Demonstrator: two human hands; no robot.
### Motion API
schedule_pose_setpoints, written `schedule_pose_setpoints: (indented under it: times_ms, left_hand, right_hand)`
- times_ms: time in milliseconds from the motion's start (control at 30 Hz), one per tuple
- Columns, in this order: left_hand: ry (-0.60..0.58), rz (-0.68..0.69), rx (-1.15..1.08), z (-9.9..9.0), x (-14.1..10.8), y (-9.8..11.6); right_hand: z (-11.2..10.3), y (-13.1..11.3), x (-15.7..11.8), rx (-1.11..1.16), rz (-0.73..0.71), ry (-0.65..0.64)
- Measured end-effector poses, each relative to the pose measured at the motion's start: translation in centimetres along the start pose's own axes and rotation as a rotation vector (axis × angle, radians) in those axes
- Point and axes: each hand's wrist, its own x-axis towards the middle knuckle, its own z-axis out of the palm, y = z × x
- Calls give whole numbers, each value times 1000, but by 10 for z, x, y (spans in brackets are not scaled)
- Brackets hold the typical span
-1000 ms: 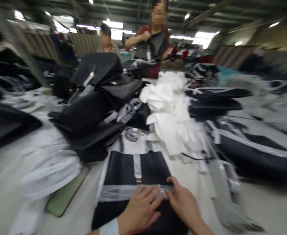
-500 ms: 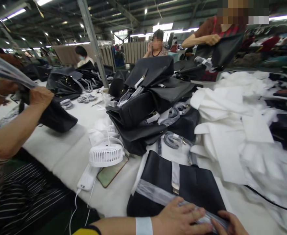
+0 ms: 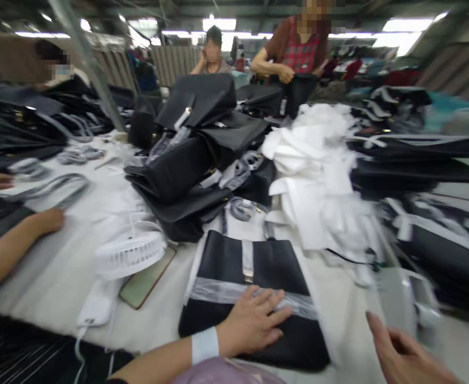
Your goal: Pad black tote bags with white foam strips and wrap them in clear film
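Observation:
A black bag lies flat on the white table covering, with a clear plastic-wrapped band across it and a wrapped tab with a gold clasp at its middle. My left hand, with a pale band at the wrist, rests on the bag's front over the plastic band, fingers spread. Off the bag's right side, my right hand hovers over the table with thumb and fingers apart, holding nothing. Wrapped coiled straps lie just beyond the bag's top edge.
Black bags are heaped behind. White padding is piled at the back right. A white fan, a phone and a power strip are to the left. More black pieces lie right. Another person's hand works at left.
My right hand has left the bag's edge and moved right. My left hand stays on the bag, now flatter. The view has turned right, and the bag lies straighter.

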Motion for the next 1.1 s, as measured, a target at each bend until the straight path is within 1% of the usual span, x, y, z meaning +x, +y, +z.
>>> schedule_pose_setpoints:
  times_ms: [67,100,133,167,233,333,433,533,633,733,800,900,1000,1100]
  left_hand:
    - [-22,-29,-45,6,-3,5]
    - [-26,-44,-55,10,-3,7]
    - [-24,-51,-57,14,-4,7]
    - [-19,-49,-55,17,-4,7]
    - [0,-34,-42,21,-4,7]
    - [26,-15,-18,21,-5,9]
    - [48,-15,6,20,-5,9]
    - [63,-19,15,22,-5,9]
    - [70,-20,13,23,-4,9]
    - [77,-18,13,23,-5,9]
    - [79,-20,13,23,-5,9]
    - [74,-16,7,23,-5,9]
    - [63,-15,-2,23,-6,9]
    - [57,-14,-3,23,-6,9]
  right_hand:
    - [-23,17,10,49,160,140]
    - [-32,27,16,131,197,182]
    - [-39,38,23,210,234,195]
    - [-43,51,29,263,267,177]
    - [-44,75,40,318,319,88]
    - [-35,98,47,355,369,-29]
    - [-27,103,50,414,420,-119]
    - [-26,101,52,484,444,-184]
    - [-29,100,53,554,444,-201]
    - [-30,101,52,607,442,-191]
    - [-30,101,51,645,440,-153]
    - [-32,102,44,711,426,-34]
    - [-36,103,28,759,411,91]
    - [-42,108,7,807,429,186]
